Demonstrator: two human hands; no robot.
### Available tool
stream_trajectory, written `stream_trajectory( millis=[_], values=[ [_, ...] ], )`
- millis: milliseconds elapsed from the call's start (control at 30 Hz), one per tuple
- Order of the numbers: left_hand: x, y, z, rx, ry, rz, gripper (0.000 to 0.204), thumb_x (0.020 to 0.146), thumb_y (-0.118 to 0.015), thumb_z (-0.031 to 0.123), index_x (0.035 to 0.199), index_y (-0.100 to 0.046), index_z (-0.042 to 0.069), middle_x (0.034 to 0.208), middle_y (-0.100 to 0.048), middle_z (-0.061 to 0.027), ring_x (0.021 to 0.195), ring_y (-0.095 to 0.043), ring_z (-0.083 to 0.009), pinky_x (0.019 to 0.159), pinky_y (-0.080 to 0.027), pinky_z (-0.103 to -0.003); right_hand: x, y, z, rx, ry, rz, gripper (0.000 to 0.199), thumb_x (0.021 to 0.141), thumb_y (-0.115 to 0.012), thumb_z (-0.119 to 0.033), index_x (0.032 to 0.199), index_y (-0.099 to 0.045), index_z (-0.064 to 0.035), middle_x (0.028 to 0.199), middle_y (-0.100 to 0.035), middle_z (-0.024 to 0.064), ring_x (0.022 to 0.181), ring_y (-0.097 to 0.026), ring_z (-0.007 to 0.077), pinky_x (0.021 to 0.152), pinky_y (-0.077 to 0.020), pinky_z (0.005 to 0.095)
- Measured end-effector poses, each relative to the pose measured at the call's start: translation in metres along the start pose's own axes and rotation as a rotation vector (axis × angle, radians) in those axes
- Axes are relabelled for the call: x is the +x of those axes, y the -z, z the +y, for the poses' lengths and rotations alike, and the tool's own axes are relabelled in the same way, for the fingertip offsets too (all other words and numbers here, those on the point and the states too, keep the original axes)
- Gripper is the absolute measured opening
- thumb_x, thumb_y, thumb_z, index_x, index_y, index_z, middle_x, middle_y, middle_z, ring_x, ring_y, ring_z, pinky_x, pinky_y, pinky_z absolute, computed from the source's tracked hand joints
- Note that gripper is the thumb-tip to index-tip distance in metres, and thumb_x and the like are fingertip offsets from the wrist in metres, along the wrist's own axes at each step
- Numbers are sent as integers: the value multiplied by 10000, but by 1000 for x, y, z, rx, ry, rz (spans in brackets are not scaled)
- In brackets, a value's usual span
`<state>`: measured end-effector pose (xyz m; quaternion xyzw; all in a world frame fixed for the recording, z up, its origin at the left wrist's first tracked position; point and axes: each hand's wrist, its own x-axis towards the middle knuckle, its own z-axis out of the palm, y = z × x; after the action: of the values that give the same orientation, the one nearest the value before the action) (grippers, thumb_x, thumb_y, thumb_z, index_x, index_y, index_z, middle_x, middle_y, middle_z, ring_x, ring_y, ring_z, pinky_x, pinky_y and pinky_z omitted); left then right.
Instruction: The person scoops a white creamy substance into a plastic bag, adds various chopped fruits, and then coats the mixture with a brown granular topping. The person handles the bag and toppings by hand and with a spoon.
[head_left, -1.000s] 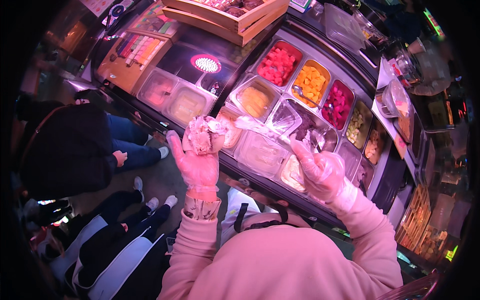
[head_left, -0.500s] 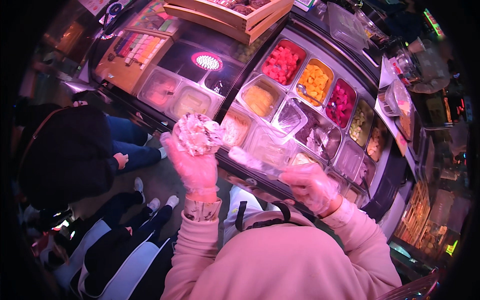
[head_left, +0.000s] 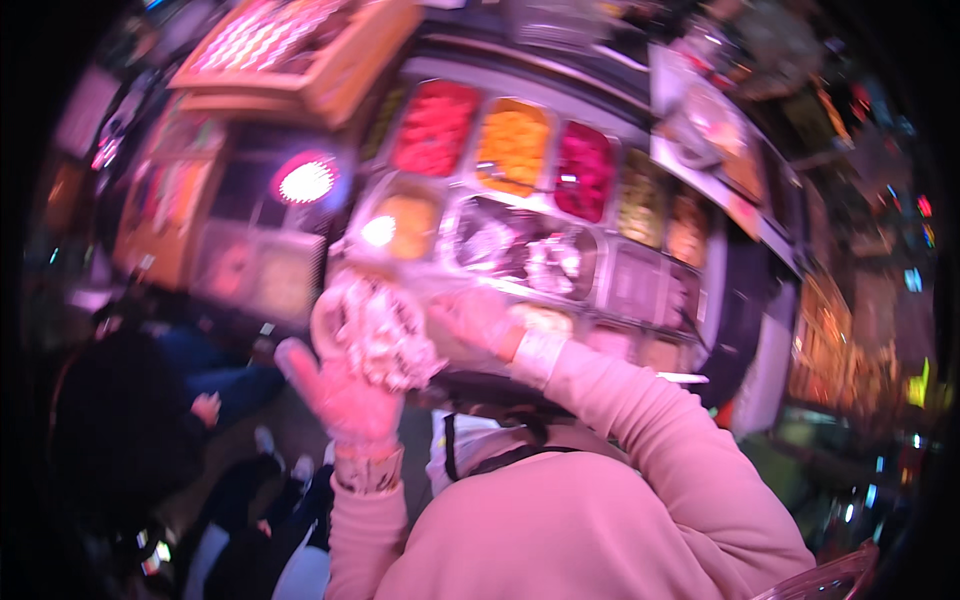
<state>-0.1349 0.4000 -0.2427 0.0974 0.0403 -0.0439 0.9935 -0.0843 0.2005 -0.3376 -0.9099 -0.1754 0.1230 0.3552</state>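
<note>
Gloved and cupped, our left hand (head_left: 345, 395) held a heaped, pale, crumbly serving (head_left: 385, 335) at centre-left of the frame, fingers curled up around its underside. Our right hand (head_left: 475, 318), also gloved, came in just right of it at the centre, touching or nearly touching the heap; the blur kept us from telling whether those fingers were pinched on anything or simply spread against it. Beyond both hands, across the upper middle of the frame, lay the topping counter (head_left: 720, 270), with a red tub (head_left: 435, 125), an orange tub (head_left: 512, 145) and a deep pink tub (head_left: 583, 170) side by side, and metal pans (head_left: 525, 250) in the row nearer us. At lower left, a seated person in dark clothes (head_left: 120, 430) was below the held serving.

We judged the load top-heavy: a tilt of the cupping palm, or a push from the right, could have shed crumbs onto the person beneath or into the open pans.
</note>
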Motion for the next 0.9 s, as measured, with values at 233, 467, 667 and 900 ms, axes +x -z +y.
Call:
stream_trajectory(
  millis=[233, 467, 667, 900],
  values=[
    [4, -2, -147, 74, 347, 179, 737, 1028, -639, 529, 1526, -437, 24, 1455, -570, -142, 1343, -570, -302, 1145, -482, -496, -152, 127, 122, 268, -284, 388, 315, 1046, -588, -289, 1030, -757, -24, 922, -715, 178, 883, -677, 341, 829, -527, 455],
    [14, -24, -308, 19, 765, 211, 768, 1062, -541, 587, 1499, -460, -39, 1423, -585, -200, 1317, -586, -362, 1144, -463, -535, -225, 267, 417, -575, -572, 346, 139, 936, -652, -120, 988, -774, -79, 970, -759, 180, 885, -723, 406, 799, -584, 463],
    [32, -34, -385, 16, 776, 360, 710, 1066, -529, 591, 1454, -526, -4, 1391, -621, -188, 1300, -599, -364, 1128, -465, -558, -199, 271, 528, -782, -360, 141, 160, 913, -633, -72, 982, -777, -76, 1043, -740, 190, 930, -739, 387, 832, -590, 480],
    [83, -25, -407, 107, 784, 274, 784, 1029, -532, 673, 1471, -511, 25, 1402, -624, -179, 1276, -621, -377, 1110, -484, -578, -182, 282, 508, -536, -469, 225, 157, 963, -646, -135, 1019, -750, -31, 955, -763, 176, 899, -758, 296, 842, -603, 412]
  ],
)
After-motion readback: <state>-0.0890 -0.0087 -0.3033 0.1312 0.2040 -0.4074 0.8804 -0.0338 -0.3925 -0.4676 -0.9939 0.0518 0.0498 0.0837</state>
